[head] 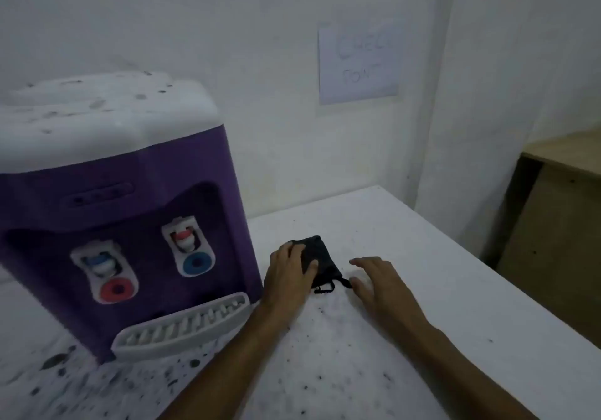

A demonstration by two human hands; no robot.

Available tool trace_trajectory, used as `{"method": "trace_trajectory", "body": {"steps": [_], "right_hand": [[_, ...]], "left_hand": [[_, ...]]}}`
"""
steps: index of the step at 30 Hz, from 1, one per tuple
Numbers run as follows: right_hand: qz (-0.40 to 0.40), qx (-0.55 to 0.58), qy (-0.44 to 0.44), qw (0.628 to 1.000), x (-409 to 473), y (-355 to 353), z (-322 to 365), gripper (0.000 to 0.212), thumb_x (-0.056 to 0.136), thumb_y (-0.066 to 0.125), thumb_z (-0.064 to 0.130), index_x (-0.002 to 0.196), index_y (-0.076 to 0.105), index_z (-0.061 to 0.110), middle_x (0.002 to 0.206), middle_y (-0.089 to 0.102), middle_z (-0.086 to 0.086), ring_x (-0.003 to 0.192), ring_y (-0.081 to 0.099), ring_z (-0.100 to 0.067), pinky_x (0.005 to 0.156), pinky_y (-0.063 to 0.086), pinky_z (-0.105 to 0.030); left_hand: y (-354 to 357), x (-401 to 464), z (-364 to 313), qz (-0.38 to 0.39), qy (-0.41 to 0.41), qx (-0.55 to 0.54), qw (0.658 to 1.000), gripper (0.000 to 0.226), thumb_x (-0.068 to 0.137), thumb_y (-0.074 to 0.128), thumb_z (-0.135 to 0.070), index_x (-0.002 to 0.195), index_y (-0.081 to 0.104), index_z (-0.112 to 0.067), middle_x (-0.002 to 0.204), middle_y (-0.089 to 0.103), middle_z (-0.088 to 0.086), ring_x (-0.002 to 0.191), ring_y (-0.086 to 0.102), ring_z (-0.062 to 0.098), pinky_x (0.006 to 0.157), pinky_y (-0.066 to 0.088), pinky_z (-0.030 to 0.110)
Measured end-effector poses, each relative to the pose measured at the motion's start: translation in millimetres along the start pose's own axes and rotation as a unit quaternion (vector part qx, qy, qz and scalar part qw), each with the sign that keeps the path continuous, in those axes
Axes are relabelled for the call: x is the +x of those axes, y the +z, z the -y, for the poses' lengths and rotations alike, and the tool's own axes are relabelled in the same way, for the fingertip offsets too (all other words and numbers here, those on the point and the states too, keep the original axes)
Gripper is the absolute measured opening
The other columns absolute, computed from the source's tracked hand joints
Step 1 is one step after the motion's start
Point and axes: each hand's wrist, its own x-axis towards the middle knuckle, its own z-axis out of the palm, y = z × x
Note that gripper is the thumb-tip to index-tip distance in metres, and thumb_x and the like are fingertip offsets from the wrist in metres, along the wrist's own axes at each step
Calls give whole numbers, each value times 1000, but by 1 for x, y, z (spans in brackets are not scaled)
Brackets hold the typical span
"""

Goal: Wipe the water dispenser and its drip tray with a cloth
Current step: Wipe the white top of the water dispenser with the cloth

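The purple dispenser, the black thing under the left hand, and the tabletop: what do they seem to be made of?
Dispenser: moulded plastic by its rounded corners, purple body with a white top, dull sheen.
Black cloth: soft, matte fabric, folded, with a cord trailing; possibly a pouch.
Table: smooth white surface with dark specks, maybe laminate or stone; unclear.

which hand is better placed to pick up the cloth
Left, probably. The left hand already rests on the black cloth, fingers over it, next to the dispenser. The right hand lies open on the table beside the cloth.
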Motion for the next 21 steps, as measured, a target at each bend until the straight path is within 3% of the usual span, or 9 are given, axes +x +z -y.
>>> {"method": "trace_trajectory", "body": {"steps": [4, 7, 10, 16, 18, 21], "right_hand": [[-3, -9, 18, 1000, 3, 6, -3, 35, 95, 44, 43, 127, 49, 30, 127, 48, 14, 117, 42, -6, 89, 37, -21], [-11, -7, 12, 1000, 2, 7, -8, 43, 91, 39, 50, 127, 49, 29, 126, 49, 13, 117, 42, -7, 91, 40, -23], [-14, -12, 2, 1000, 0, 9, -8, 50, 89, 31, 56, 127, 48, 30, 126, 48, 13, 117, 42, -6, 90, 41, -22], [-1, -28, 0, 1000, -1, 8, -6, 42, 93, 40, 48, 129, 48, 28, 128, 48, 12, 117, 42, -7, 88, 37, -18], [1, -24, 7, 1000, -2, 8, -6, 39, 94, 44, 45, 129, 48, 29, 128, 47, 13, 118, 42, -6, 89, 37, -17], [11, -37, 17, 999, -3, 8, -7, 41, 95, 45, 44, 132, 47, 27, 133, 47, 11, 123, 40, -7, 97, 34, -19]], "left_hand": [[7, 17, 6, -29, -74, 21, 997, 41, 97, 41, -38, 132, 43, -16, 134, 46, 6, 120, 40, 23, 90, 44, 35], [12, 23, 12, -22, -101, 85, 991, 42, 96, 41, -40, 130, 42, -16, 125, 53, 10, 113, 45, 26, 90, 42, 37], [14, 27, 13, -18, -114, 82, 990, 42, 94, 47, -39, 130, 41, -17, 122, 51, 10, 111, 46, 27, 88, 42, 37], [19, 25, 8, -46, -50, -80, 995, 44, 89, 54, -3, 128, 42, -20, 121, 42, 4, 101, 52, 20, 77, 46, 26], [16, 24, 5, -65, -77, -149, 984, 55, 86, 54, 3, 133, 40, -21, 120, 42, 3, 101, 53, 17, 76, 45, 22], [8, 27, 1, -50, -178, -266, 946, 68, 84, 66, -7, 143, 31, -14, 127, 47, 5, 102, 52, 14, 79, 42, 22]]}}
